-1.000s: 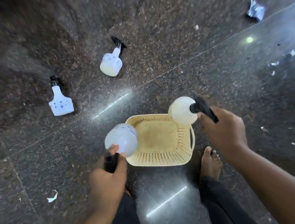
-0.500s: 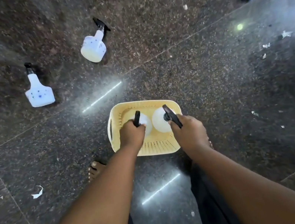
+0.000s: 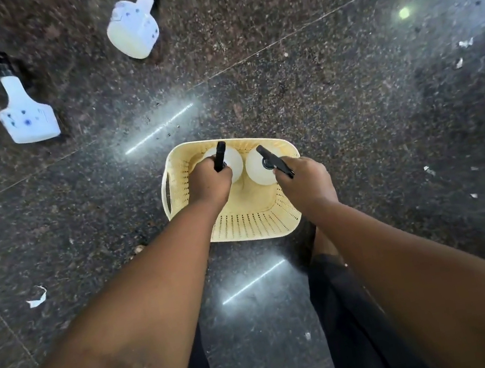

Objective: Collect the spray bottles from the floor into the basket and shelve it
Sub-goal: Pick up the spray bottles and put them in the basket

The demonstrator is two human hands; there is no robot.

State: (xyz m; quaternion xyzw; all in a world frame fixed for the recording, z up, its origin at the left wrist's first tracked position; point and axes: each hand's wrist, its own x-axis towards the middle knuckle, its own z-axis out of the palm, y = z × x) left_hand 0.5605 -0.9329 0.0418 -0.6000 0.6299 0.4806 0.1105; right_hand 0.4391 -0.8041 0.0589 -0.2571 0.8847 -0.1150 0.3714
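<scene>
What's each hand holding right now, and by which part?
Left hand grips the left spray bottle by its black trigger head. Right hand grips the right spray bottle the same way. Both bottles are inside the basket.

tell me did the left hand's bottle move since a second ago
Yes. The bottle in the left hand went from outside the basket rim's left side to inside it.

No legible text, brand, number or sign appears anywhere in view. The flat spray bottle (image 3: 28, 118) on the floor (image 3: 349, 101) bears only small blue dot-like markings, too blurred to read as lettering.
</scene>
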